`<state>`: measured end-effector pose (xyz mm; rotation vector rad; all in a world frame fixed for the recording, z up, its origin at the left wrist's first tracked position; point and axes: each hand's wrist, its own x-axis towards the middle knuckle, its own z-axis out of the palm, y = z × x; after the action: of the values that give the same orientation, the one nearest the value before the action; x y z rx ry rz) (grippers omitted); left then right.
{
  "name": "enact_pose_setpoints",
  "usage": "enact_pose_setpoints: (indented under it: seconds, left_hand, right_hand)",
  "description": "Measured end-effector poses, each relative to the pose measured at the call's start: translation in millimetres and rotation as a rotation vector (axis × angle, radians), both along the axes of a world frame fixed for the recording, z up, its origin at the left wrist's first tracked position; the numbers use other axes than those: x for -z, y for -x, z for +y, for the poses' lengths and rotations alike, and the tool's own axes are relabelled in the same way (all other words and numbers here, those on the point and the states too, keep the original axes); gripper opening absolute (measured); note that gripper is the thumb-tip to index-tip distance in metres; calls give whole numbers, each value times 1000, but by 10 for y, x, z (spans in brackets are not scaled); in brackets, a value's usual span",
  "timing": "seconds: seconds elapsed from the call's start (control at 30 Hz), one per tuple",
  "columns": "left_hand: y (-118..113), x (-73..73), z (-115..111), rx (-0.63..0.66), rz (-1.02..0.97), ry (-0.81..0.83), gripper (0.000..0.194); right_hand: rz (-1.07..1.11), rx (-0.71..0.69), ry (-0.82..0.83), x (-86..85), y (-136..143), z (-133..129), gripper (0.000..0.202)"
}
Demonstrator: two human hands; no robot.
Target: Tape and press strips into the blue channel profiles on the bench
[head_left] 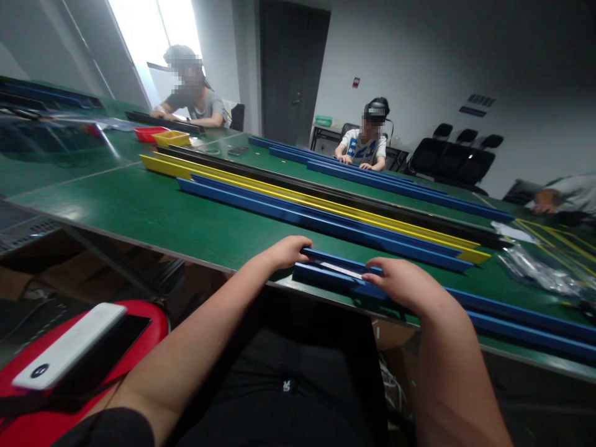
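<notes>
A long blue channel-shaped profile [326,277] lies along the near edge of the table, its left end in front of my body. My left hand [289,252] is closed on that end, thumb and fingers at the far wall. My right hand [401,280] grips the same channel farther right, its thumb inside and its bent fingers at the far wall. Between my hands a thin white strip [342,270] lies inside the channel. Its right end meets my right fingertips, and I cannot tell whether they hold it too. Some fingers of both hands are hidden.
Beyond lie more blue profiles [298,214], a yellow profile [261,188] and a black one [288,180] on the green table [125,195]. Clear plastic bags [535,270] are at right. Left, a red stool [156,323] carries a white device [69,347]. Several people sit around.
</notes>
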<state>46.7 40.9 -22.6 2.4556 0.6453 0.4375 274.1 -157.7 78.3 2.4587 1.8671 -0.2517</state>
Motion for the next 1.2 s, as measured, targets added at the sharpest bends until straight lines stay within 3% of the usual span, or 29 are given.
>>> enact_pose_setpoints:
  seconds: [0.33, 0.5, 0.87, 1.0, 1.2]
  left_hand:
    - [-10, -10, 6, 0, 11, 26, 19]
    - [-7, -9, 14, 19, -13, 26, 17]
    - [-21, 9, 31, 23, 7, 0, 17]
    - [-50, -58, 35, 30, 71, -30, 16]
    - [-168, -293, 42, 71, 302, -126, 21]
  right_hand:
    - [-217, 68, 137, 127, -338, 289, 49]
    - [-289, 57, 233, 139, -283, 355, 40]
    - [-337, 62, 190, 213, -121, 341, 27]
    - [-337, 70, 171, 217, -91, 309, 27]
    - [-334, 96, 165, 226, -47, 279, 31]
